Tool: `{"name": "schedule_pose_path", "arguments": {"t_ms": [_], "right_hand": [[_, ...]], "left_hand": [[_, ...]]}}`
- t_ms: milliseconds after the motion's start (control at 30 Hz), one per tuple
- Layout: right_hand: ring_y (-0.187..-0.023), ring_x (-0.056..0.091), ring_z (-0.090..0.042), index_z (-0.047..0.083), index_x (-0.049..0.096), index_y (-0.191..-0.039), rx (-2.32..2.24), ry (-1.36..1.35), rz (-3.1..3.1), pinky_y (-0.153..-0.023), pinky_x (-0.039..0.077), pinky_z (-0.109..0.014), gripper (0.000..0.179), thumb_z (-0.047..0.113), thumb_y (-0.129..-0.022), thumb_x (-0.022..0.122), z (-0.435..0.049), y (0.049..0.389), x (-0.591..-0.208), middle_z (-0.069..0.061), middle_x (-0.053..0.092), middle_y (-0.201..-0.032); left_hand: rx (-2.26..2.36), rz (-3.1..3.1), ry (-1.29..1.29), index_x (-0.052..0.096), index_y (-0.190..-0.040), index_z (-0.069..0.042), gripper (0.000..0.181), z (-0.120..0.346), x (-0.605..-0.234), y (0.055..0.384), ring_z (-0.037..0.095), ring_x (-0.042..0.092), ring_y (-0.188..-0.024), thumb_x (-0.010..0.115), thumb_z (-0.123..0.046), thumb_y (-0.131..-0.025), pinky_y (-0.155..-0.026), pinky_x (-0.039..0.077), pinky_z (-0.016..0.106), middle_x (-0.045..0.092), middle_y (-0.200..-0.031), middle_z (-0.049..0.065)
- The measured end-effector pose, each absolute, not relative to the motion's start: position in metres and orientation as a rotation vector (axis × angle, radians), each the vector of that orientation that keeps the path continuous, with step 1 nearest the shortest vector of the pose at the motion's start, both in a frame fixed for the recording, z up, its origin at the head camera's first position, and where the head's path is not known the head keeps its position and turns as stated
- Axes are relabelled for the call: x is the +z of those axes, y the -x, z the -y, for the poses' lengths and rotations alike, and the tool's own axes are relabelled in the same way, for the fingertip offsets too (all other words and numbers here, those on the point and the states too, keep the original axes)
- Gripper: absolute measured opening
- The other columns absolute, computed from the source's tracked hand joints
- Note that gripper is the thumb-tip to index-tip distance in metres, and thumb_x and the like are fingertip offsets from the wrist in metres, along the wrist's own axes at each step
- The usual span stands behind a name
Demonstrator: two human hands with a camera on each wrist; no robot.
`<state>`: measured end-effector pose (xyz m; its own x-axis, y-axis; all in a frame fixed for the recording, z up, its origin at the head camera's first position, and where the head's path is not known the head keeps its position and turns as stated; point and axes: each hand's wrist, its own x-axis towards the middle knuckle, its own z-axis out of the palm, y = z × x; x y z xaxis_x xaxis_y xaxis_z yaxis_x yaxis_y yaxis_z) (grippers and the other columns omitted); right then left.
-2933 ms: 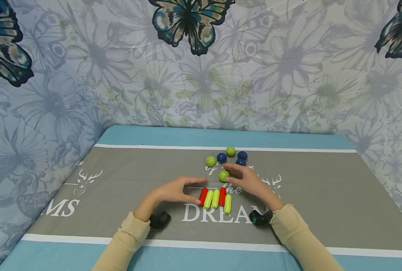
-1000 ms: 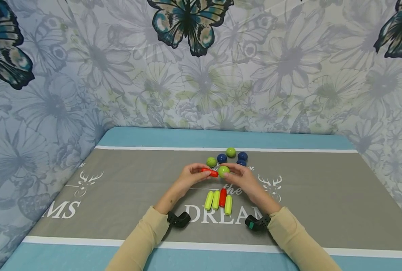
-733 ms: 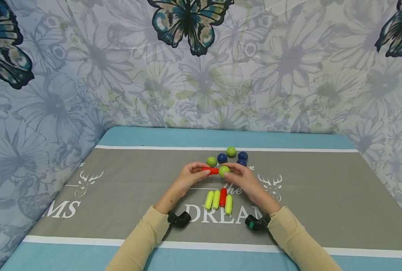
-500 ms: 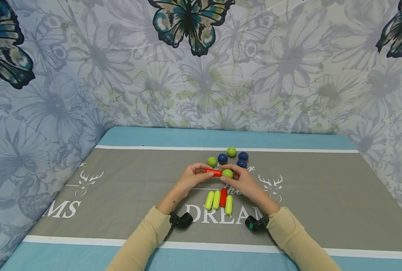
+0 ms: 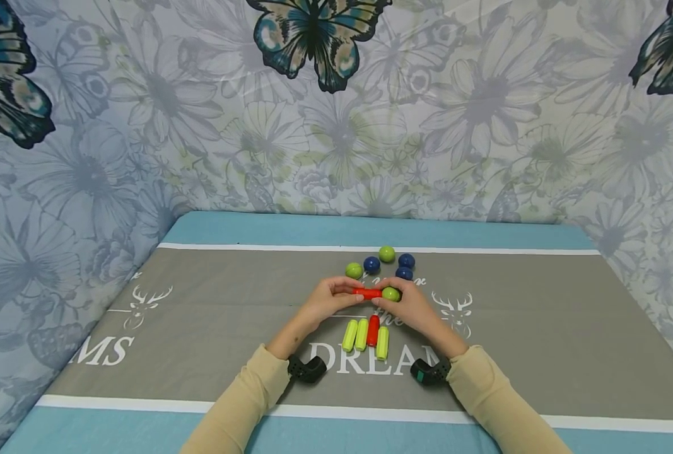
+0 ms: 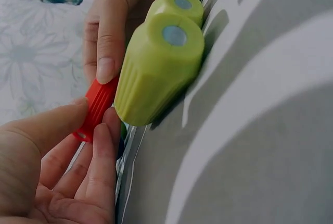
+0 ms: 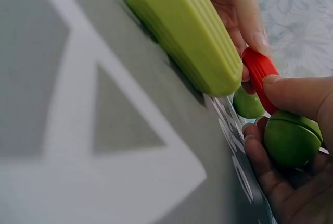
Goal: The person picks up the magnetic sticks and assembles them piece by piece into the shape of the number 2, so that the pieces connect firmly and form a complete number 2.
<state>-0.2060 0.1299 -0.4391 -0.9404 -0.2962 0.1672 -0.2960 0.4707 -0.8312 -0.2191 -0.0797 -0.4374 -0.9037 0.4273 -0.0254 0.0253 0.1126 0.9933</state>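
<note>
A red ribbed stick [image 5: 368, 294] lies level between both hands above the mat, its right end against a green ball [image 5: 391, 294]. My left hand [image 5: 326, 302] pinches the stick's left end between thumb and fingers. My right hand [image 5: 415, 308] has its fingers curled round the ball. In the right wrist view, the right thumb [image 7: 294, 92] presses on the red stick [image 7: 258, 75] beside the green ball [image 7: 291, 139]. Nearer the body, another red stick [image 5: 373, 331] and several yellow-green sticks [image 5: 350, 335] lie side by side. Round grey-blue end discs show on those in the left wrist view.
Beyond the hands sit several blue balls [image 5: 371, 265] and two green balls [image 5: 354, 270]. They rest on a grey mat [image 5: 228, 284] with white lettering, laid over a blue table cover [image 5: 291, 224]. A flower-patterned wall covering rises behind.
My left hand has taken the left red stick from the row and brought it end-on to the green ball in my right hand. Both hands then shift slightly right, with stick and ball touching.
</note>
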Motion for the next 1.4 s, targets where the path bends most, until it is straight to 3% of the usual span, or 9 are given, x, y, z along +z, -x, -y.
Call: {"name": "schedule_pose_path", "arguments": {"t_ms": [333,500,700,967,1233,1400], "right_hand": [[-0.082,0.052,-0.023,0.008,0.068,-0.101,-1.54,0.424,-2.723,-0.071,0.044,-0.034,0.02,0.016,-0.083,0.073,-0.138,0.211,-0.442,-0.008,0.062,-0.1],[-0.079,0.051,-0.023,0.009,0.068,-0.101,-1.541,0.414,-2.72,-0.068,0.042,-0.034,0.021,0.017,-0.083,0.073,-0.138,0.21,-0.443,-0.008,0.062,-0.098],[-0.082,0.052,-0.022,0.01,0.068,-0.102,-1.506,0.408,-2.732,-0.072,0.042,-0.035,0.022,0.019,-0.083,0.073,-0.136,0.209,-0.444,-0.007,0.062,-0.1],[-0.084,0.052,-0.023,0.01,0.068,-0.103,-1.506,0.4,-2.733,-0.075,0.042,-0.036,0.021,0.018,-0.083,0.072,-0.136,0.207,-0.443,-0.007,0.062,-0.102],[-0.083,0.051,-0.023,0.01,0.067,-0.102,-1.509,0.4,-2.736,-0.073,0.042,-0.035,0.022,0.019,-0.083,0.073,-0.136,0.208,-0.444,-0.007,0.061,-0.1],[-0.083,0.051,-0.022,0.011,0.067,-0.102,-1.501,0.394,-2.748,-0.073,0.041,-0.035,0.021,0.019,-0.083,0.073,-0.137,0.21,-0.444,-0.007,0.061,-0.1]], "left_hand": [[1.939,-2.136,-0.478,0.046,-0.13,0.01,0.048,0.094,-0.437,0.22,0.026,0.063,-0.094,0.064,-0.001,-0.087,-0.079,0.05,0.027,0.061,-0.11,0.025],[2.091,-2.268,-0.465,0.046,-0.13,0.011,0.05,0.098,-0.437,0.236,0.038,0.053,-0.11,0.066,0.002,-0.085,-0.091,0.044,0.039,0.053,-0.121,0.03],[1.811,-2.434,-0.604,0.04,-0.137,0.006,0.061,0.092,-0.437,0.259,0.037,0.042,-0.123,0.069,-0.001,-0.083,-0.099,0.035,0.046,0.043,-0.135,0.026],[1.384,-2.732,-0.716,0.056,-0.125,0.003,0.048,0.077,-0.439,0.266,0.03,0.056,-0.107,0.073,-0.005,-0.081,-0.091,0.044,0.039,0.059,-0.12,0.017],[1.465,-2.722,-0.635,0.063,-0.114,0.003,0.036,0.086,-0.441,0.26,0.024,0.06,-0.089,0.073,-0.007,-0.081,-0.078,0.049,0.034,0.064,-0.105,0.012],[1.595,-2.527,-0.623,0.064,-0.112,0.003,0.034,0.098,-0.437,0.252,0.022,0.061,-0.088,0.073,-0.008,-0.082,-0.078,0.049,0.034,0.065,-0.101,0.01]]}}
